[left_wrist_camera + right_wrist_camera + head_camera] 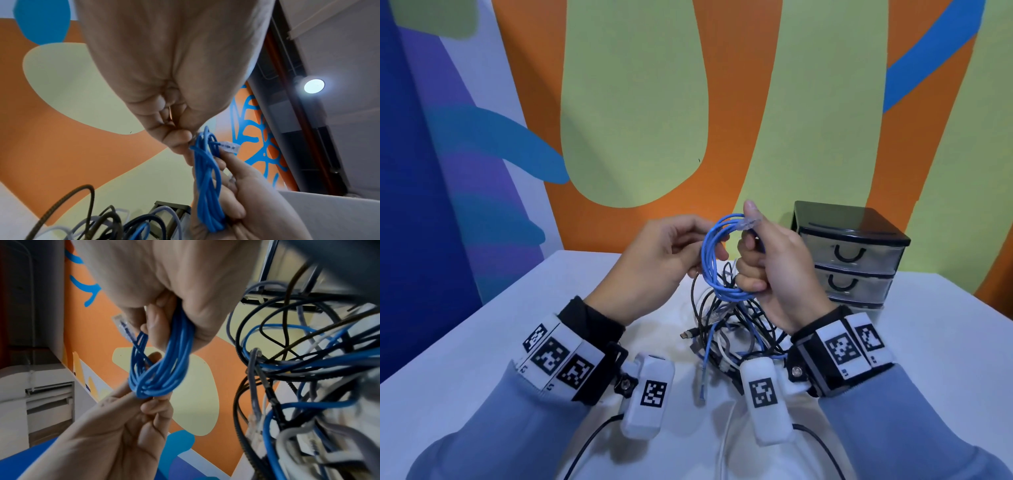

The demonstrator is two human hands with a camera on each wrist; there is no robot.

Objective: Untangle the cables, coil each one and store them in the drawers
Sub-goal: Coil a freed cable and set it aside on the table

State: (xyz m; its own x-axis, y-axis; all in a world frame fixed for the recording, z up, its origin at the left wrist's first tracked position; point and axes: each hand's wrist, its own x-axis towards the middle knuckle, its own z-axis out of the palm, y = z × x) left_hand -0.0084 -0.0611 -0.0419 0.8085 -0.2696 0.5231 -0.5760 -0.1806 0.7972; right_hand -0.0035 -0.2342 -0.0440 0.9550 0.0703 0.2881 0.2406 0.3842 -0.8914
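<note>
two hands (654, 260) (777, 270) grip one blue coil (717, 260); three drawers (852, 255) beside.

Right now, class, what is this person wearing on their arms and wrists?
Both arms wear light blue sleeves. Each wrist carries a black band with white square-patterned marker tags, plus a white camera pod bearing its own tag and trailing a black cable. Both hands are bare.

blue cable (714, 260): coiled, held aloft | cable tangle (729, 329): on table | drawers (851, 253): shut
</note>
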